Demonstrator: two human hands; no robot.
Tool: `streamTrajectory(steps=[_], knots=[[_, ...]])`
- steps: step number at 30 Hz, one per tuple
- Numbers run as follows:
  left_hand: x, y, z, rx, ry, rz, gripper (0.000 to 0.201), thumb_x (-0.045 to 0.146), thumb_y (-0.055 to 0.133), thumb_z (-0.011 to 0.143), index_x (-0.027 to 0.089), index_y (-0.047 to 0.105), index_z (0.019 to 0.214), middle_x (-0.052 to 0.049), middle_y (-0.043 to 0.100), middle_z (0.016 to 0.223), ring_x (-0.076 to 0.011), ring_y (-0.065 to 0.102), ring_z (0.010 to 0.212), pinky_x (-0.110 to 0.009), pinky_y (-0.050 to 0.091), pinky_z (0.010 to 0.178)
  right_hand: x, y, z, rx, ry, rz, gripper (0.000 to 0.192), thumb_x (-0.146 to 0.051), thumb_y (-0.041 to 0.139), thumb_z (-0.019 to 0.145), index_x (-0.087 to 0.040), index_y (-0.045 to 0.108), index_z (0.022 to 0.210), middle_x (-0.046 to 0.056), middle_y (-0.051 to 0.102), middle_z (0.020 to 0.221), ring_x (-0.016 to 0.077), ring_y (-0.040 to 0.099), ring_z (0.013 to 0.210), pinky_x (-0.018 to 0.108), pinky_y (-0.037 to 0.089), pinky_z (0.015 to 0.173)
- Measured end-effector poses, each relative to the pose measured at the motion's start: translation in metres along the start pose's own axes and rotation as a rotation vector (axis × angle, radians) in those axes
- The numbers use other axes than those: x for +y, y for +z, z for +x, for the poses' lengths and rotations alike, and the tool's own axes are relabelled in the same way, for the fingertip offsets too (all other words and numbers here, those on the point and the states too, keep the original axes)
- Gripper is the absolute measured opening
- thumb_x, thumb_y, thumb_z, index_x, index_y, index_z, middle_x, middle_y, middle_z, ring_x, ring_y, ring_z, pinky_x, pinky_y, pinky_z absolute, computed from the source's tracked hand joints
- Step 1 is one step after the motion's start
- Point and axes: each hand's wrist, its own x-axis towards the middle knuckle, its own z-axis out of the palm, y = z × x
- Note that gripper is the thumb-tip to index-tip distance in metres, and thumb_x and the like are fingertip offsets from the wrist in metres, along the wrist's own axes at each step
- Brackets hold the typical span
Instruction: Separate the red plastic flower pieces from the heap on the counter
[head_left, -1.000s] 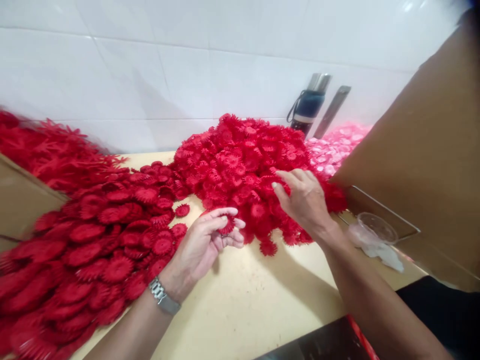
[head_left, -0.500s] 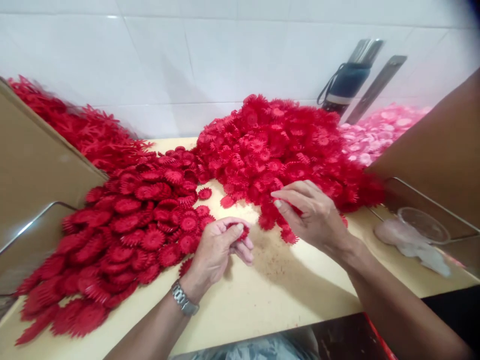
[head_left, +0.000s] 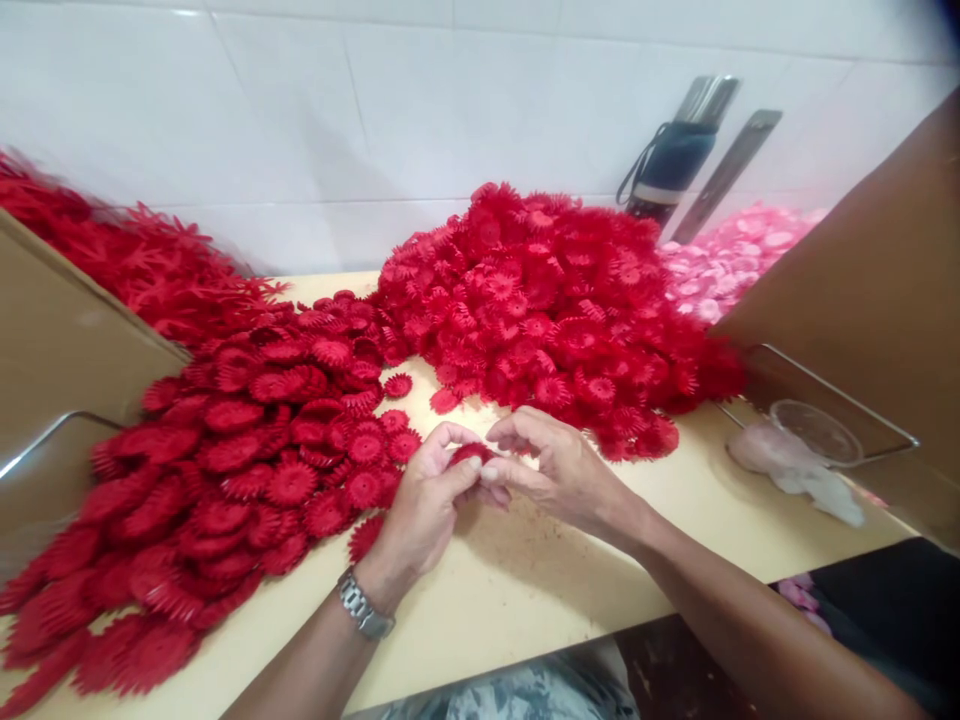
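Above the pale yellow tabletop [head_left: 517, 610], our left hand [head_left: 429, 492] pinches a small, round, dark-red flower-like piece [head_left: 469, 454]; our right hand [head_left: 566, 470], well apart half a second ago, now meets it, thumb and fingers curved, whether gripping we cannot tell

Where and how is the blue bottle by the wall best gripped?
Probably round the body of the blue bottle, just under its silver top, coming from above and in front. That cylinder is exposed, while the heap of red fringed discs hides its base, a grey bar flanks its right and the wall backs it.
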Motion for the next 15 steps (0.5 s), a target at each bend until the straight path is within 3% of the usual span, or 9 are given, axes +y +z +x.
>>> streamTrajectory(steps=[3, 7, 12, 15], knots=[[0.002, 0.001, -0.002, -0.021, -0.021, -0.075, 0.006, 0.019, 0.055, 0.076, 0.018, 0.052, 0.080, 0.002, 0.058, 0.061, -0.0114, 0.056, 0.052, -0.023, 0.046, 0.054, -0.003, 0.005, 0.001, -0.046, 0.115, 0.180, 0.011, -0.028, 0.059, 0.078, -0.018, 0.057, 0.082, -0.001, 0.056, 0.073, 0.0106, 0.054, 0.064, 0.022, 0.043, 0.055], [0.000, 0.001, -0.003, 0.044, -0.006, -0.077, 0.005, 0.021, 0.057, 0.076, 0.016, 0.058, 0.078, 0.003, 0.054, 0.061, -0.0056, 0.046, 0.048, -0.015, 0.038, 0.048, -0.004, 0.010, 0.001, 0.019, 0.171, 0.224, 0.007, -0.024, 0.057, 0.077, -0.017, 0.056, 0.077, -0.002, 0.055, 0.067, 0.0091, 0.051, 0.058, 0.021, 0.040, 0.051], [-0.005, 0.000, -0.001, 0.081, 0.028, -0.085, 0.008, 0.022, 0.055, 0.078, 0.016, 0.060, 0.075, 0.002, 0.054, 0.068, -0.0063, 0.047, 0.058, -0.014, 0.038, 0.052, -0.007, 0.012, 0.000, 0.083, 0.089, 0.044, 0.006, -0.020, 0.056, 0.076, -0.017, 0.056, 0.071, -0.002, 0.051, 0.065, 0.0098, 0.049, 0.058, 0.021, 0.038, 0.051], [-0.004, -0.003, 0.000, 0.091, 0.034, -0.082, 0.005, 0.015, 0.056, 0.074, 0.016, 0.057, 0.070, 0.004, 0.052, 0.061, -0.0064, 0.048, 0.054, -0.015, 0.038, 0.051, -0.009, 0.006, 0.001, 0.035, -0.015, -0.043, 0.005, -0.019, 0.057, 0.077, -0.016, 0.057, 0.073, 0.000, 0.052, 0.069, 0.0118, 0.051, 0.065, 0.024, 0.040, 0.056]])
